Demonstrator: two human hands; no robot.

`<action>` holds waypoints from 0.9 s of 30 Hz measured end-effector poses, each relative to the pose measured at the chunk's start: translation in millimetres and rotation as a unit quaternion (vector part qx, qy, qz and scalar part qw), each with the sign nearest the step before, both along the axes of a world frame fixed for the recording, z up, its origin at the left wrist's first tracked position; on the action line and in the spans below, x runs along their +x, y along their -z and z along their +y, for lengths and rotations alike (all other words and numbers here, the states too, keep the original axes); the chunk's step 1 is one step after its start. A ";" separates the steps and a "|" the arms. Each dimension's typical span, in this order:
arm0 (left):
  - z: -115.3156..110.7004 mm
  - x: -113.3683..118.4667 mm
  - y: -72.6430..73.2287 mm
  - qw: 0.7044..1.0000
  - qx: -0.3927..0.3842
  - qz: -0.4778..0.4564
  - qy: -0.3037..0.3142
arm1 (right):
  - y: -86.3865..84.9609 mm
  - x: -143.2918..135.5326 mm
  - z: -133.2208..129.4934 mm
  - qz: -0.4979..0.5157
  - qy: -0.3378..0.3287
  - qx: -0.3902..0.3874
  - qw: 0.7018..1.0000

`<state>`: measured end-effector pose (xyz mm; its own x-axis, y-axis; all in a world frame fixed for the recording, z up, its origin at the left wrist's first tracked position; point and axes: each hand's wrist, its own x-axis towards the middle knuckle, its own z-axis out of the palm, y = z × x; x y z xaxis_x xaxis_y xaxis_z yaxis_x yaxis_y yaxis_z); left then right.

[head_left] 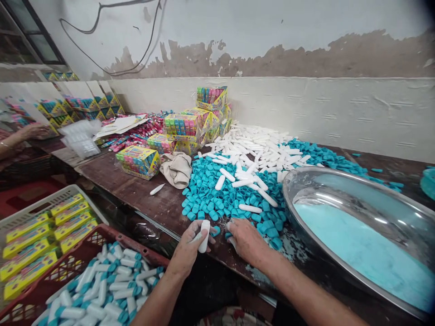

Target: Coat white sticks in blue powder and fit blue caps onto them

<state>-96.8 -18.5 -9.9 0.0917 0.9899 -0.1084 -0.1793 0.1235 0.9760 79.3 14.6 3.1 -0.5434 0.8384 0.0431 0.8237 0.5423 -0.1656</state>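
Note:
My left hand (190,246) is closed around a white plastic tube (204,236), which stands roughly upright between thumb and fingers. A blue cap (215,231) shows right beside its fingertips. My right hand (247,241) is just to the right at the table edge, its fingers curled together and pointing down; what they pinch is hidden, though a bit of blue shows at the tips. In front of both hands lies a heap of blue caps (217,192), with several loose white tubes (250,208) on it. Behind is a larger pile of white tubes (258,145).
A steel basin (288,181) of light blue powder (360,253) stands at right. At lower left, a red crate (112,231) holds blue-capped tubes (118,280), beside a tray (98,213) of yellow boxes. Packed display boxes (137,160) and a cloth (176,170) lie ahead. Another person's hand (34,131) is far left.

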 end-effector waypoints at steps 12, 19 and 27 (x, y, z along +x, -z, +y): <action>0.0 -11.5 -4.4 0.999 0.016 0.004 -0.049 | -9.9 -29.2 0.7 -0.011 -0.063 0.058 0.996; -5.9 -14.7 -4.8 0.999 0.001 0.002 -0.040 | -15.9 -1.9 -0.6 0.051 -0.016 0.032 0.998; -2.6 14.7 -8.2 0.999 -0.040 0.014 0.030 | -22.7 70.4 -6.6 0.124 0.094 -0.025 0.987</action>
